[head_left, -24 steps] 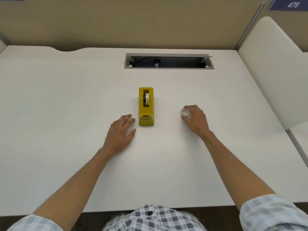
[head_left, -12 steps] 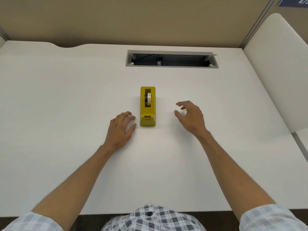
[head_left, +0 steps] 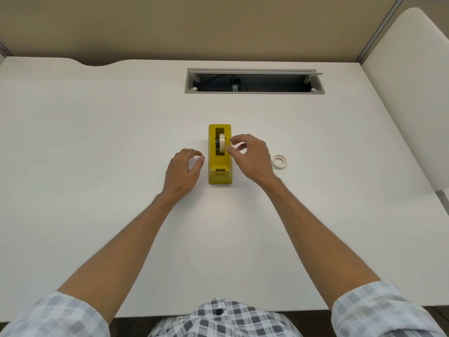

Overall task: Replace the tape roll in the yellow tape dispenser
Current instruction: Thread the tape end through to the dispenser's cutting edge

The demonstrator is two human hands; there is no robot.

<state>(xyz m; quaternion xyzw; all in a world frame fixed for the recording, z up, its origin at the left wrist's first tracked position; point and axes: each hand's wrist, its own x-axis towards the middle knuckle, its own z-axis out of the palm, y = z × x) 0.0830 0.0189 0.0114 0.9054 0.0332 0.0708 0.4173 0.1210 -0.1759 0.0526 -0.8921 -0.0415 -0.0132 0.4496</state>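
Both loosely curled and grasping nothing, the right hand (head_left: 252, 158) reaches the right wall of the yellow tape dispenser (head_left: 220, 171) mid-desk, its tape roll (head_left: 221, 144) seated inside, while the left hand (head_left: 182, 171) hovers just left, a spare roll (head_left: 279, 162) lying flat rightward on the bare white desk (head_left: 97, 142).

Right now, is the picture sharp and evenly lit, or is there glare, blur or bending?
Head view: soft, even light, no glare on the desk; faint shadows beside the yellow dispenser and both hands; wide-angle bending curves the desk edges; the fingertips look slightly soft.
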